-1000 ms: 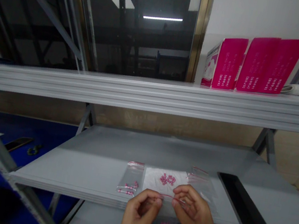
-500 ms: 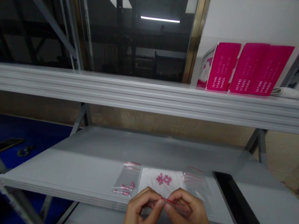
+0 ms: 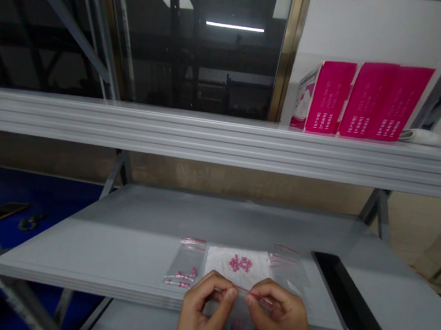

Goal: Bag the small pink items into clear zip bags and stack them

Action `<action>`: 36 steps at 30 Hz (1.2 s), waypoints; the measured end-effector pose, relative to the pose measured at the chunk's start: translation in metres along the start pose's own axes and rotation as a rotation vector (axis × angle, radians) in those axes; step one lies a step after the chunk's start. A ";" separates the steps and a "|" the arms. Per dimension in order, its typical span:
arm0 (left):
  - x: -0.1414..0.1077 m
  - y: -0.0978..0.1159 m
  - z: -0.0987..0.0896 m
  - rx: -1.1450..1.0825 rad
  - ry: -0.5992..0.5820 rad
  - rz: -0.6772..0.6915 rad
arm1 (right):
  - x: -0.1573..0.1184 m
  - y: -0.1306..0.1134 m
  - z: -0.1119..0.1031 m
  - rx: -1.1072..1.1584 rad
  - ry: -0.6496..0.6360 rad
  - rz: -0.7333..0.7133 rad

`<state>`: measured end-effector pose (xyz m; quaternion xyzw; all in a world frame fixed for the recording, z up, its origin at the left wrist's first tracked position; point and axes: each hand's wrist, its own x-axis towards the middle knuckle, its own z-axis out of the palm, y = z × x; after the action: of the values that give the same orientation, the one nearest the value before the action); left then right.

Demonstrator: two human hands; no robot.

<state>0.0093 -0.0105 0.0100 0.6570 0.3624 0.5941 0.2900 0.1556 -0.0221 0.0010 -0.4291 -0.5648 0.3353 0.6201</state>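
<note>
Pinching one clear bag (image 3: pixel 240 320) by its red top edge, the left hand (image 3: pixel 197 322) and right hand (image 3: pixel 282 324) hold it at the shelf's (image 3: pixel 138 252) front. Behind lie one white tissue (image 3: pixel 219 260) and one black tablet (image 3: pixel 346 293). Fingertips (image 3: pixel 231 293), nearly meeting half a second earlier, now stand apart.

Between the hands (image 3: pixel 203 317), the bag (image 3: pixel 242 290) looks like thin, clear plastic, as does the shinier pouch (image 3: pixel 186 261) to their left. Just beyond them, matt, slightly crinkled paper tissue (image 3: pixel 218 259) bears smooth-looking beads (image 3: pixel 240 263). Rightward, the tablet (image 3: pixel 348 293) has a smooth, glossy face. The shelf (image 3: pixel 148 243) beyond the hands is smooth and satiny; higher up, the boxes (image 3: pixel 385 102) look like printed card.
</note>
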 end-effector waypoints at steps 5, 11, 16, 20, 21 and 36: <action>0.001 -0.001 0.000 -0.002 0.007 -0.011 | -0.001 0.002 -0.002 0.067 0.047 0.030; 0.003 -0.007 -0.002 0.001 0.005 -0.044 | 0.000 0.010 -0.001 0.120 0.084 0.127; 0.008 -0.018 -0.004 -0.005 0.072 -0.129 | 0.010 0.016 0.007 0.124 0.105 0.186; 0.016 -0.028 -0.016 0.050 0.123 -0.144 | 0.025 0.022 0.025 0.117 0.077 0.214; 0.019 -0.031 -0.021 0.086 0.132 -0.138 | 0.029 0.024 0.032 0.123 0.066 0.223; 0.060 -0.083 -0.083 0.724 0.164 -0.211 | 0.063 0.039 0.083 -0.127 0.055 0.089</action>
<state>-0.0822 0.0817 -0.0122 0.6263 0.6362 0.4453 0.0688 0.0845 0.0629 -0.0087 -0.5011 -0.5481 0.3139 0.5915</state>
